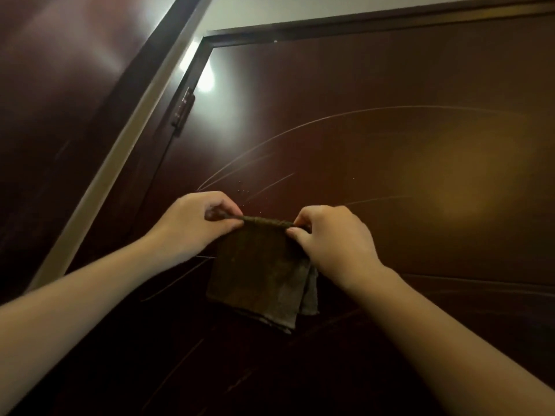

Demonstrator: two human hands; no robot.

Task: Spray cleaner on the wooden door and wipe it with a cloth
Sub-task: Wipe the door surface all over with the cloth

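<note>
The dark reddish-brown wooden door [375,115] fills most of the frame. Its glossy panel is crossed by pale curved lines, and whether these are wipe streaks or decoration cannot be told. A folded brown-grey cloth [261,277] is held up in front of it at the lower centre, hanging from its top fold. That fold is pinched at one end by the curled fingers and thumb of the left hand [195,223] and at the other end by those of the right hand [333,241]; the edge between them is drawn taut. A few small bright droplets [243,192] are seen on the panel just above the cloth's top edge. A metal hinge [183,109] sits at the upper left. No spray bottle is in view.

The cloth appears to be readied for wiping. Should one pinch be released carelessly, the loose layers at the lower right corner could fall open — a floppy pad would then be dragged and streaks left. The droplets could also run or dry if wiping is delayed.
</note>
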